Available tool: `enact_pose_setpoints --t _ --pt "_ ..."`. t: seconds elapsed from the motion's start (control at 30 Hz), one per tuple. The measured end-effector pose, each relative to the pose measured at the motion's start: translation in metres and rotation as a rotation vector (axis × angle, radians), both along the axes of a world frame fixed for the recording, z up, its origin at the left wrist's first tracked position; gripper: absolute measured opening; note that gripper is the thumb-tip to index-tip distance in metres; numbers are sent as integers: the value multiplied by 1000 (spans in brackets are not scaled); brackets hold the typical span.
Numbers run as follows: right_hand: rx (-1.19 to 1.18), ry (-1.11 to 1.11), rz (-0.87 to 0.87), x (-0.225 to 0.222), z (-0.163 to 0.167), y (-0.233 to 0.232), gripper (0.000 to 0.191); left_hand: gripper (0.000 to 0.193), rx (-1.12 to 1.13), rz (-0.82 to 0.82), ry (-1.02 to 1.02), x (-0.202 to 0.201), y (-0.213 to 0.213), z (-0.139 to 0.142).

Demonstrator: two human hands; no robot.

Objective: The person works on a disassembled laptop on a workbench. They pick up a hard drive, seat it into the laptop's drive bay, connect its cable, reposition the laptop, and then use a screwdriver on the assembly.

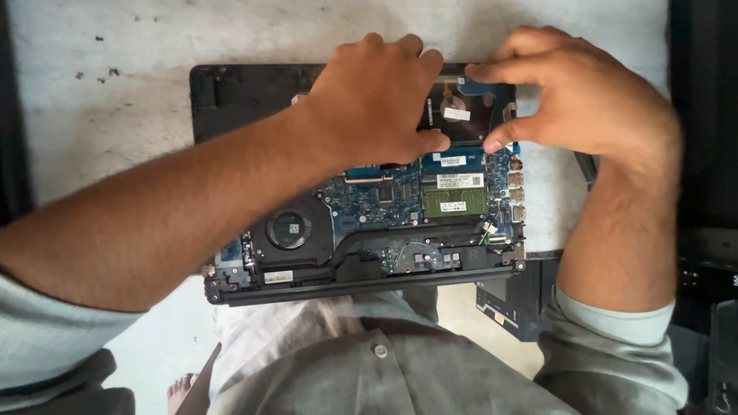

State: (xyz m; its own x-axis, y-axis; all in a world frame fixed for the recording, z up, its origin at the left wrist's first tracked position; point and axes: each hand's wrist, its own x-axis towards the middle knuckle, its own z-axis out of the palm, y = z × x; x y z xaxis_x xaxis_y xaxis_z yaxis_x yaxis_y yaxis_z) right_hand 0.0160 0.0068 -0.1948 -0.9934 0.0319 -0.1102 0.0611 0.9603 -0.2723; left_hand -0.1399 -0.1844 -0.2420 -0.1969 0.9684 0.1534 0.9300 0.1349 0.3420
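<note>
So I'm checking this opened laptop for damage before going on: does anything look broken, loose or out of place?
Nothing looks broken. The laptop lies open with its blue board, fan and green memory stick seated flat. Only oddity: a dark panel lies loose by the near right corner. Both hands hide part of the far end.

an opened black laptop (361, 223) lies flat on the pale surface, blue circuit board, round fan and green memory stick exposed; the dark drive (465, 115) sits at its far edge.
</note>
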Motion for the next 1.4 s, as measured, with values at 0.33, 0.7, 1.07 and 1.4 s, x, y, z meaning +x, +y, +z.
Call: enact_pose_setpoints --t 0.33,0.7,1.07,1.4 --pt "-39 101 123 -3 -2 -3 71 70 -137 -71 7 -6 15 10" --pt "71 126 141 -3 -9 -9 75 75 -36 -121 93 -6 17 -6" --pt "-59 41 44 5 -5 0 80 70 -195 -87 26 -4 18 2" --pt "-72 21 -75 10 -6 7 75 63 -84 -165 57 0 31 0"
